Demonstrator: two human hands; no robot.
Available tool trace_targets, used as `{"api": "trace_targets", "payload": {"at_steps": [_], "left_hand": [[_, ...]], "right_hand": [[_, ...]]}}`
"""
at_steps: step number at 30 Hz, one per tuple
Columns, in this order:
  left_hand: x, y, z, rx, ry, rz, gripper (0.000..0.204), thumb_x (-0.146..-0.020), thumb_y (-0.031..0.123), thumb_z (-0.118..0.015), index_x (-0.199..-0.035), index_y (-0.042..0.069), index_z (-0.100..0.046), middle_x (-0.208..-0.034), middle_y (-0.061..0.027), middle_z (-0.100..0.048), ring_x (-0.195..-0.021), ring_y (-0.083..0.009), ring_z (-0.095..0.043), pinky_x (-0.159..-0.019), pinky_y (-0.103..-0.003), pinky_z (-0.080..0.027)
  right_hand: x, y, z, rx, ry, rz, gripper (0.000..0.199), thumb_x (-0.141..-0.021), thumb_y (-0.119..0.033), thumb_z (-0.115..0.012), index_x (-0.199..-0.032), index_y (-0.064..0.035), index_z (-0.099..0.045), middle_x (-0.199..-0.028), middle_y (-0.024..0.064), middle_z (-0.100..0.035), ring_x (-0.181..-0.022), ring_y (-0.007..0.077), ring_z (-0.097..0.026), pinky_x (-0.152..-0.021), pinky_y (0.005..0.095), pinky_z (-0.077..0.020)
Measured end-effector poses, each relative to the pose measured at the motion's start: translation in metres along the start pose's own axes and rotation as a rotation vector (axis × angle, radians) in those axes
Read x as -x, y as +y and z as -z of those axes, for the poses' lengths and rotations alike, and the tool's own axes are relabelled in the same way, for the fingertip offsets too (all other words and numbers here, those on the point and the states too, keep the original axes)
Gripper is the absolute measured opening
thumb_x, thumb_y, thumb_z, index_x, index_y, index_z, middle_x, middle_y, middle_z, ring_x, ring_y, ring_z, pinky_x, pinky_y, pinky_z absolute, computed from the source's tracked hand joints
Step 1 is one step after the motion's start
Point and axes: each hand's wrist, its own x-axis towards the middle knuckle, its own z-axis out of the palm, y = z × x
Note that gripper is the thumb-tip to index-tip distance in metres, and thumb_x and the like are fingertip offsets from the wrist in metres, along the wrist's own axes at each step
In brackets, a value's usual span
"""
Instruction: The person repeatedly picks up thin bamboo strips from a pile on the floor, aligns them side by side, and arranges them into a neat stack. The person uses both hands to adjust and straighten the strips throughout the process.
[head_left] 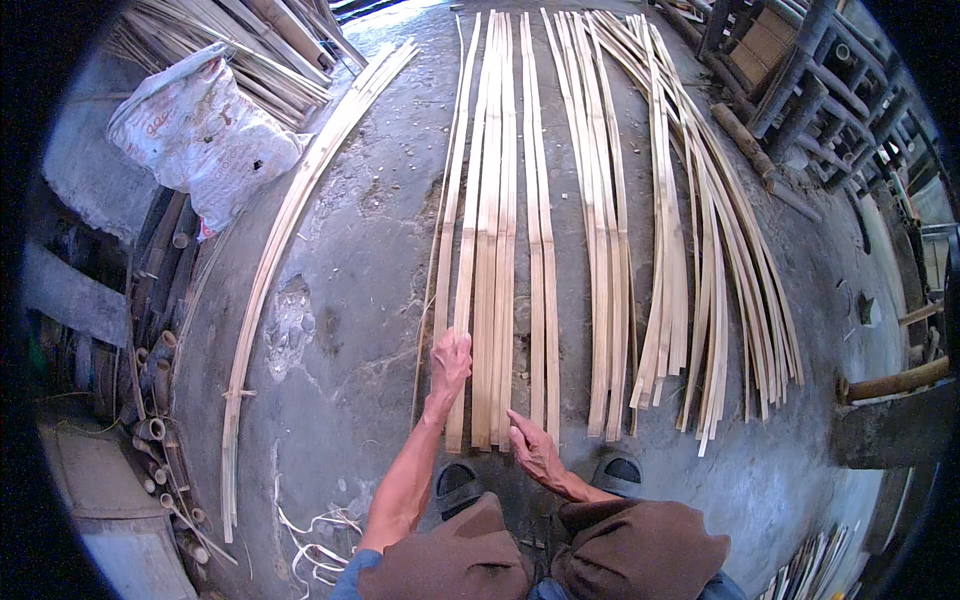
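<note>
Sorting seemingly underway: one strip (468, 240) left of the central bundle (488, 300) is covered by left hand (452, 362), fingers curled, clamping untellable; at bundle's right edge, right hand (537, 452), forefinger and thumb apart; light touch called for.

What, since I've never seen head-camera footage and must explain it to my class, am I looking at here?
There is no machine: a person's left hand and right hand work bare. The one picture comes from a wide fisheye camera on their head, looking down, so straight edges bend near the rim and the knees show at the bottom.

Long, pale strips lie in groups on the grey floor; a white sack is at upper left.

The left hand is curled over the strips; whether it grips one is unclear. The right hand's extended finger is at the edge of the middle group, with no clear grip.
</note>
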Motion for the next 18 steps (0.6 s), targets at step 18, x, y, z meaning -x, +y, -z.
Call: {"api": "trace_targets", "payload": {"at_steps": [18], "left_hand": [[0.003, -0.021, -0.016, -0.302, 0.026, -0.089, 0.058, -0.095, 0.025, -0.059, -0.144, 0.0, -0.041, -0.108, -0.0317, -0.064, -0.096, -0.0466, -0.064, -0.082, -0.052, -0.05]], "right_hand": [[-0.001, 0.012, 0.004, 0.088, -0.018, 0.046, 0.033, -0.101, -0.019, -0.051, -0.128, -0.0006, -0.059, -0.086, 0.0138, -0.059, -0.077, 0.0241, -0.058, -0.073, 0.0342, -0.048]]}}
